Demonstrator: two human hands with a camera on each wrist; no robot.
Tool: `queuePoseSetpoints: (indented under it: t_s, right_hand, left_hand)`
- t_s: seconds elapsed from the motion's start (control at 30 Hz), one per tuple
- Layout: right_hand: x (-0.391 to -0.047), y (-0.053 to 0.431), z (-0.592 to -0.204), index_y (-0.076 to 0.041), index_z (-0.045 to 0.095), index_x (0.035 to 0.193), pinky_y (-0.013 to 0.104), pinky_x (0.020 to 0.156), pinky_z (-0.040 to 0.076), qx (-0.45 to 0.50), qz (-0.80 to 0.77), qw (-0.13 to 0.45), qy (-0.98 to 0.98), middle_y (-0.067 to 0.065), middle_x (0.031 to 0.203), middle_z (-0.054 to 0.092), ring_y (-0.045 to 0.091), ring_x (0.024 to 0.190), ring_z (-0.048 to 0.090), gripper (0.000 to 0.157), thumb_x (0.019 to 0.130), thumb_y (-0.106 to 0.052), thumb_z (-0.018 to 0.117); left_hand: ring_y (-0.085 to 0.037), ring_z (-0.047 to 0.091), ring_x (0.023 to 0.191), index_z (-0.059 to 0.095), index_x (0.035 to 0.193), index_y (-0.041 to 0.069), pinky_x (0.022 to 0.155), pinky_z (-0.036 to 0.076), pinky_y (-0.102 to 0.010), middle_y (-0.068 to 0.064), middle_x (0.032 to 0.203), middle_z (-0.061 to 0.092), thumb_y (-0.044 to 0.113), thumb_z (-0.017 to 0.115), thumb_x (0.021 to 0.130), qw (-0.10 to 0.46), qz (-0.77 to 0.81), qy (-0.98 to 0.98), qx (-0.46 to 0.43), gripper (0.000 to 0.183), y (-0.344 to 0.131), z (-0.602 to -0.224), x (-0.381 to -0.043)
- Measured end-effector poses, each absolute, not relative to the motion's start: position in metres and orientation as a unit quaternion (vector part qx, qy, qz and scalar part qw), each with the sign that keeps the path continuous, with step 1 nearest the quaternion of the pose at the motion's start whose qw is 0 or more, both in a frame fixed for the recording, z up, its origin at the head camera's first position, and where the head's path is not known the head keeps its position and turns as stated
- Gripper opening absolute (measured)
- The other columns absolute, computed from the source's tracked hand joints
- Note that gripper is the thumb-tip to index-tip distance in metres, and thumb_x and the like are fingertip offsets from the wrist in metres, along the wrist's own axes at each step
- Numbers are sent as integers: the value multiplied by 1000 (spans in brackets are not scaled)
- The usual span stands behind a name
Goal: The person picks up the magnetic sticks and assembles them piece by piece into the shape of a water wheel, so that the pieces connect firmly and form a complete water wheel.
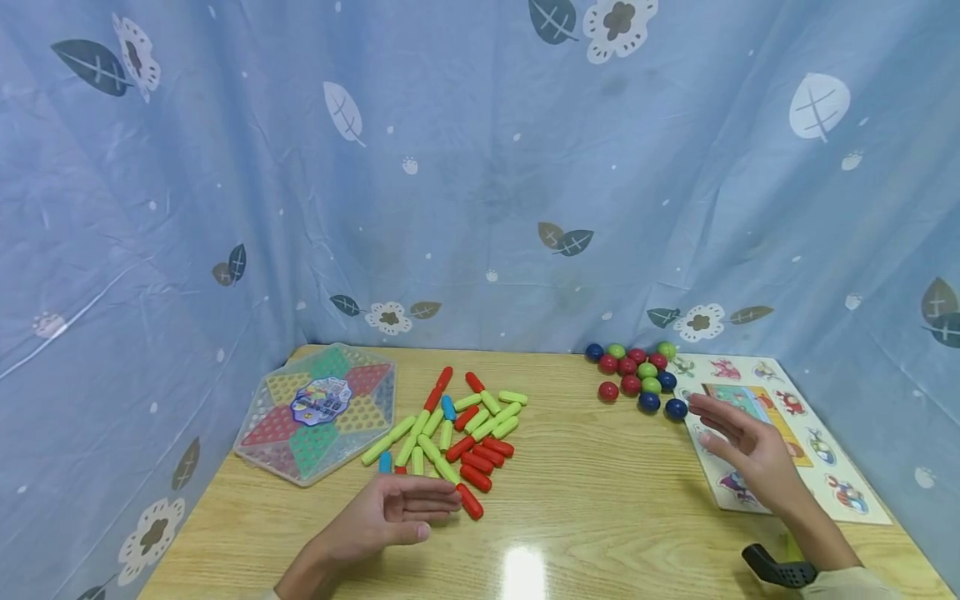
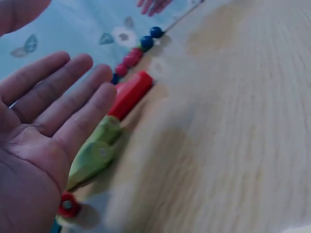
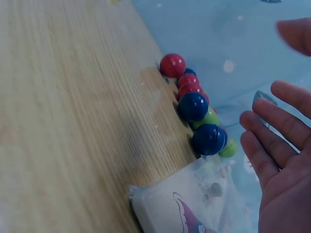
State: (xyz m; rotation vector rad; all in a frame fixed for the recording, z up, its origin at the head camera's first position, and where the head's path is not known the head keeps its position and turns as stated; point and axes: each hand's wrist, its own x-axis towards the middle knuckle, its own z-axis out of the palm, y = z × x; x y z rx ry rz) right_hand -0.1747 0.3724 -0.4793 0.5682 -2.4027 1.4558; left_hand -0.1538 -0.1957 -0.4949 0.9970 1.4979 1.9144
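My left hand (image 1: 397,512) hovers at the near side of a heap of red, yellow-green and blue sticks (image 1: 450,433), its fingers straight and thumb apart, holding nothing. In the left wrist view a red stick (image 2: 132,94) and a green one (image 2: 92,158) lie beyond the fingers. Over the wrapped picture board (image 1: 817,492) at the right is my right hand (image 1: 750,454), fingers extended, palm bare. Near its fingertips sits a group of small red, green and dark blue balls; a dark blue ball (image 3: 208,140) shows beside the board in the right wrist view.
A hexagonal checkers board (image 1: 318,412) with coloured triangles lies at the back left. Blue patterned curtain (image 1: 480,183) hangs along the back and both sides of the wooden table (image 1: 585,500). A black strap-like piece (image 1: 776,571) is at my right wrist.
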Motion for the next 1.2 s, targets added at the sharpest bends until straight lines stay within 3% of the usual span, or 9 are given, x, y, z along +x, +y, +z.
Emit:
queuePoseSetpoints:
  t_s: [0.13, 0.3, 0.5, 0.63, 0.7, 0.8, 0.93, 1.07, 1.2]
  right_hand:
    - [-188, 376, -485, 8, 51, 157, 8, 101, 51, 185, 505, 126, -834, -23, 149, 62, -8, 135, 59, 52, 106, 6, 63]
    - [-201, 378, -487, 5, 57, 153, 5, 98, 50, 131, 476, 133, -859, -25, 140, 64, -15, 127, 59, 51, 106, -9, 72]
    - [-215, 378, -491, -3, 60, 155, 2, 91, 48, 84, 420, 118, -896, 21, 148, 67, -25, 119, 51, 56, 105, -23, 76]
    - [-221, 373, -494, -5, 63, 152, 3, 84, 48, 66, 374, 110, -919, 28, 142, 69, -4, 116, 68, 55, 103, -24, 79]
    - [-222, 370, -496, -4, 67, 148, 11, 84, 54, 61, 351, 114, -928, 27, 136, 73, 19, 114, 77, 54, 100, -23, 82]
    - [-224, 367, -499, -2, 72, 140, 42, 95, 63, 68, 315, 132, -938, 30, 128, 76, 53, 127, 67, 49, 96, -17, 86]
    - [-228, 362, -501, 0, 75, 132, 76, 98, 51, 83, 283, 162, -942, 34, 122, 75, 64, 134, 55, 41, 94, -11, 86]
    - [-223, 356, -497, -1, 75, 131, 73, 93, 55, 84, 280, 170, -941, 29, 115, 79, 56, 116, 71, 39, 95, -11, 85]
    - [-209, 341, -490, -5, 77, 132, 48, 85, 65, 87, 304, 174, -932, 18, 110, 83, 33, 99, 81, 38, 96, -13, 85]
  left_hand:
    - [-41, 65, 138, 46, 154, -19, 115, 55, -38, -44, 150, 54, -2, 60, 109, 256, 684, 597, 332, 50, -188, -498, -155]
    - [-31, 76, 120, 62, 149, -6, 102, 61, -29, -27, 134, 73, 5, 69, 106, 183, 627, 702, 284, 45, -178, -500, -160]
    - [-17, 74, 101, 77, 136, 16, 89, 62, -27, -3, 119, 81, 0, 73, 98, 92, 526, 793, 294, 42, -160, -509, -166]
    - [-14, 68, 98, 79, 131, 19, 83, 59, -25, 5, 123, 80, -3, 75, 94, 45, 459, 826, 326, 44, -154, -514, -168]
    - [-11, 64, 99, 80, 130, 21, 81, 57, -24, 8, 125, 77, 1, 79, 94, 29, 426, 840, 335, 40, -152, -515, -169]
    - [-9, 57, 105, 81, 126, 23, 85, 53, -25, 13, 125, 71, 11, 82, 98, 24, 389, 858, 334, 30, -148, -514, -169]
    - [-9, 51, 111, 82, 116, 26, 95, 50, -33, 15, 122, 65, 26, 79, 103, 20, 351, 875, 333, 13, -141, -513, -172]
    - [-11, 54, 115, 81, 114, 22, 103, 50, -41, 13, 123, 66, 31, 72, 107, 6, 330, 884, 330, 15, -135, -511, -177]
    - [-10, 58, 113, 79, 116, 21, 105, 52, -42, 14, 121, 70, 31, 70, 109, -7, 347, 884, 314, 15, -134, -510, -179]
